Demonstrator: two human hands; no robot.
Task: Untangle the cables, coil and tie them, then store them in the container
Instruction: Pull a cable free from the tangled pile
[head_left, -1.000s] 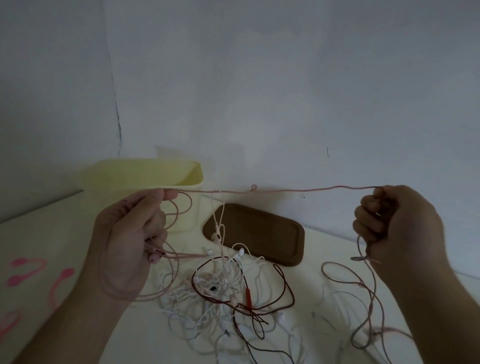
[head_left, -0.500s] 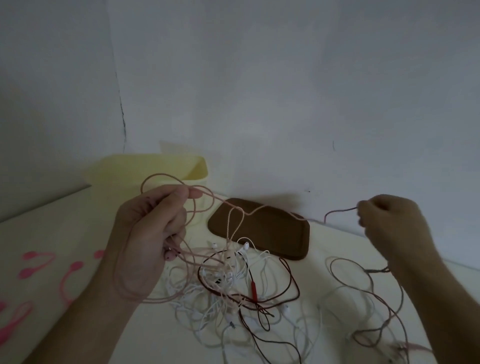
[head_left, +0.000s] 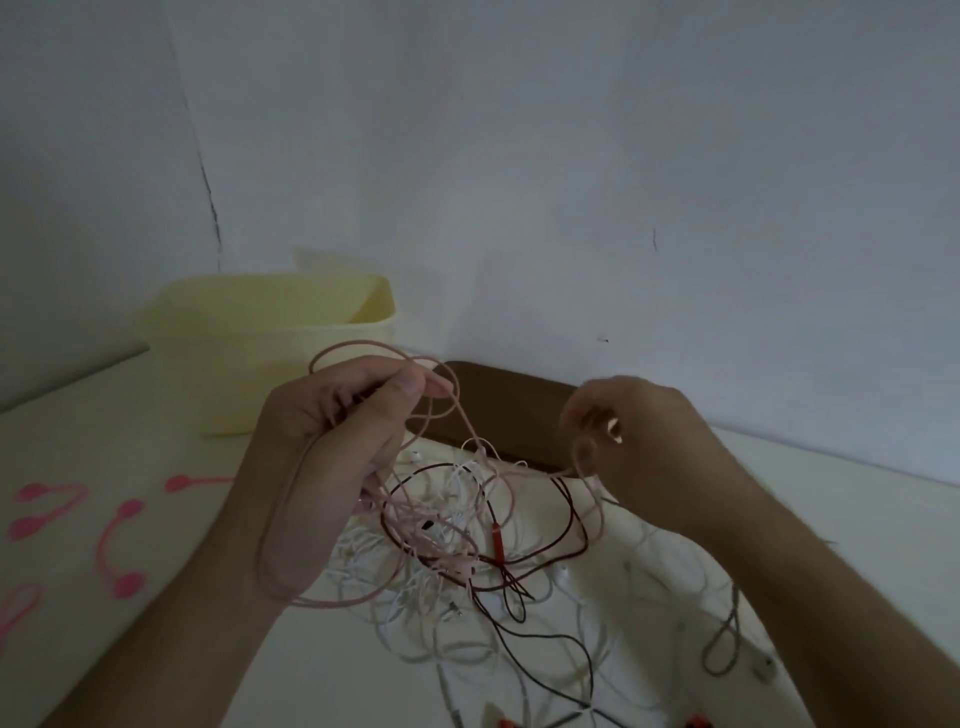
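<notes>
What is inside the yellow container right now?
Nothing shows inside the yellow container: only its far inner wall is visible, bare. Its floor is hidden by the near wall. No coiled cable is stored visibly; the pink cable is held in the left hand.

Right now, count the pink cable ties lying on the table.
4 at least, all left of the left hand: one far left, one nearest the hand, one below those, one cut off by the frame's edge.

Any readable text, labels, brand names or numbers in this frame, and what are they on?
None can be read.
Yellow container: plain wall, no label visible.
Brown tray: no marking visible.
Pink ties: plain.
Cables, including the pink cable in the left hand: any print too small to tell.
</notes>
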